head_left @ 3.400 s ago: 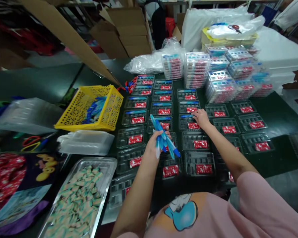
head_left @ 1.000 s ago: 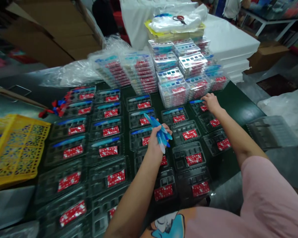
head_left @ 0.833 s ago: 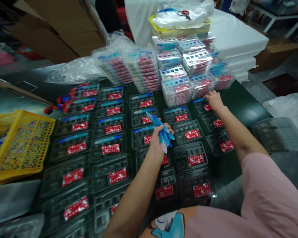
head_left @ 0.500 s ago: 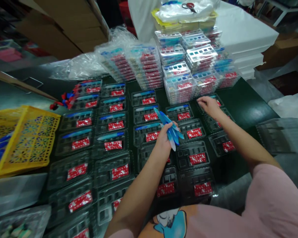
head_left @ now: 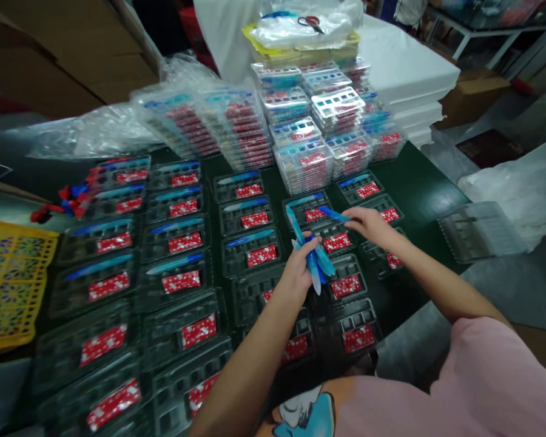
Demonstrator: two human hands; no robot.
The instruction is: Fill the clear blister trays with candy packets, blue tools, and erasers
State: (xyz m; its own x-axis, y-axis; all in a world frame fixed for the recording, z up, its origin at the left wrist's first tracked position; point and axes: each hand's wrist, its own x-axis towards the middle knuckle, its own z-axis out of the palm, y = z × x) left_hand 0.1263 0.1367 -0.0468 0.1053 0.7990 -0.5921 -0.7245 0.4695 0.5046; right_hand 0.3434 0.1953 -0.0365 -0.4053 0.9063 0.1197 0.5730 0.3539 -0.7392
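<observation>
Head camera view: the right hand (head_left: 368, 223) had its thumb and fingers pinched together on one end of a single blue pen (head_left: 333, 215), whose other end pointed left, towards the left hand (head_left: 300, 266). That pen was in the air above the trays, just to the left of the right fingertips. The left hand was clamped around a fanned bunch of blue pens (head_left: 317, 262), which stuck out above and below its grip, near the single pen.

Clear compartment trays lay in rows on the dark green table (head_left: 430, 176), around and beneath both hands. A front tray (head_left: 361, 312) held a red patterned packet (head_left: 358, 338), while a rear tray (head_left: 358, 181) held a packet and a blue pen. Behind the rows stood stacks of filled trays (head_left: 304, 167). Red-handled scissors (head_left: 312, 23) lay on white plastic on top of the pile at the back. A yellow basket (head_left: 16, 285) was at the left edge, and more clear trays (head_left: 480, 233) lay to the right
</observation>
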